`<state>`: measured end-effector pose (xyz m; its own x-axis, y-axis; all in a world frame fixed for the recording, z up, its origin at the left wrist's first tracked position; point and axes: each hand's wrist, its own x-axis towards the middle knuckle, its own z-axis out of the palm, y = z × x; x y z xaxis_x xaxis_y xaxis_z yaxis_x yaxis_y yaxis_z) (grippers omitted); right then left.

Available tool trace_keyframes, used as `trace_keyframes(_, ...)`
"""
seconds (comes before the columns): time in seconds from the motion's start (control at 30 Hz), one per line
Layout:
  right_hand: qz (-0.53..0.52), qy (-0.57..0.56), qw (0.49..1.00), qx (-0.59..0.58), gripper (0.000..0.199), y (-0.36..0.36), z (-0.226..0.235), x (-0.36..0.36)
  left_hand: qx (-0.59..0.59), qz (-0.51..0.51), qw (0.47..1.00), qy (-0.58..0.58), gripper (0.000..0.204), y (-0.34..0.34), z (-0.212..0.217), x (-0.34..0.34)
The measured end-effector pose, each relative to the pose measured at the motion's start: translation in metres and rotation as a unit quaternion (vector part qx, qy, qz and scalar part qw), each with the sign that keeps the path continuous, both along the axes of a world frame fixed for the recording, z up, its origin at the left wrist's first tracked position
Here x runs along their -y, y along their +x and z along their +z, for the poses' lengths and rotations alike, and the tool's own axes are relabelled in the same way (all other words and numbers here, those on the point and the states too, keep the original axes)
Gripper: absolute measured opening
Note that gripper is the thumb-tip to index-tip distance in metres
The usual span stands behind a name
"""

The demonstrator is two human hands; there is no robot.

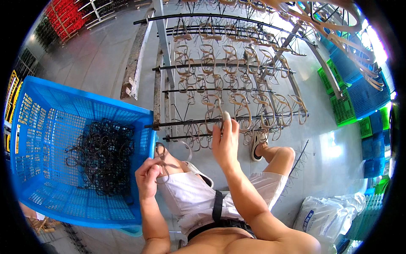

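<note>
On the far left, a blue basket [86, 99] opens beside the left fingers, its right rim close by them; whether hand and basket touch, I cannot tell. Inside it, left of and slightly above those fingers in the view, lies a tangled heap of dark frames [105, 158].

Next comes the left hand [146, 178], thumb and forefinger pressed together, pinching a thin, curved loose frame [163, 174]. The frame sticks out to the right of the fingertips, over the person's thigh; its outline is too blurred to count the pieces.

Up and to the right of the left fingers stands a rack, and its near rod [182, 123] runs crosswise just beyond the right fingers. Tan frames hang in rows along this and the farther rods.

The right hand [227, 148] is raised to that rod, its fingers stretched forward and a little apart. The nearest hanging frame [207, 113] lies just ahead and to the left of these fingertips, its long axis pointing away from the person, roughly square to the rod. The right hand is clearly the nearer one. Whether its fingers grip the frame or merely touch it, I cannot tell.

Right of the right fingers, along the same rod, hang more tan frames [273, 111]. Well apart, farther right, are stacked green crates [344, 108], blue crates [370, 97] and, toward the person, a white plastic bag [323, 218].
</note>
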<state>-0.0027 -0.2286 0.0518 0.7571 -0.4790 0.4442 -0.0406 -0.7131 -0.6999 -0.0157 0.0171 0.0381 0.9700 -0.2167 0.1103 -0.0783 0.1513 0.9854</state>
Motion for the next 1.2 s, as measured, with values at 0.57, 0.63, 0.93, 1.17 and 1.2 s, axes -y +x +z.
trace_keyframes(0.57, 0.039, 0.393, 0.919, -0.016, 0.026, 0.031, -0.004, -0.055, 0.059, 0.223, 0.962, 0.145, 0.025, 0.018, -0.006, -0.032)
trace_keyframes(0.63, 0.002, 0.356, 0.935, 0.001, 0.027, 0.040, -0.016, -0.066, 0.066, 0.230, 0.942, 0.237, 0.025, 0.018, -0.013, -0.037)
trace_keyframes(0.93, 0.025, 0.567, 0.819, 0.083, 0.026, 0.051, -0.023, -0.083, 0.038, 0.201, 0.935, 0.290, 0.023, 0.009, -0.041, -0.053)
trace_keyframes(1.17, -0.039, 0.580, 0.801, 0.142, 0.020, 0.060, -0.020, -0.102, 0.006, 0.208, 0.940, 0.271, 0.019, 0.008, -0.042, -0.058)
trace_keyframes(1.2, -0.047, 0.571, 0.807, 0.142, 0.019, 0.061, -0.020, -0.105, 0.006, 0.208, 0.940, 0.271, 0.019, 0.008, -0.043, -0.058)
